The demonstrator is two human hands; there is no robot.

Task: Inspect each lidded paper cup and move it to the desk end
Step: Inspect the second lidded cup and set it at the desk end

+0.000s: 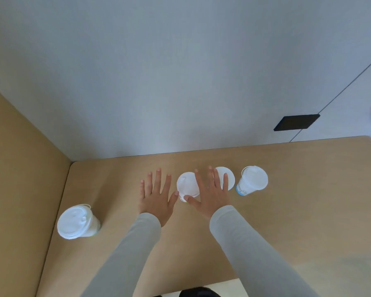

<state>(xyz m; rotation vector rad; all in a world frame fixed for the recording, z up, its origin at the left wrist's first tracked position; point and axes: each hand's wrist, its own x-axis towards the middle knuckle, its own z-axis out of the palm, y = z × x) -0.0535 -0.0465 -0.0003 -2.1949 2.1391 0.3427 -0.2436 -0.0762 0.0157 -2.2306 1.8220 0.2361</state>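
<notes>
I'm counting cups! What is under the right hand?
A white lid peeks out past the right hand. Its fingers cover part of the lid, and whatever is beneath the lid is hidden from view.

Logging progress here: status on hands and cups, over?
Left hand, right hand open, flanking centre lidded cup. Far-left lidded cup alone by side panel. Right fingers partly hide next cup; rightmost cup unobstructed.
</notes>
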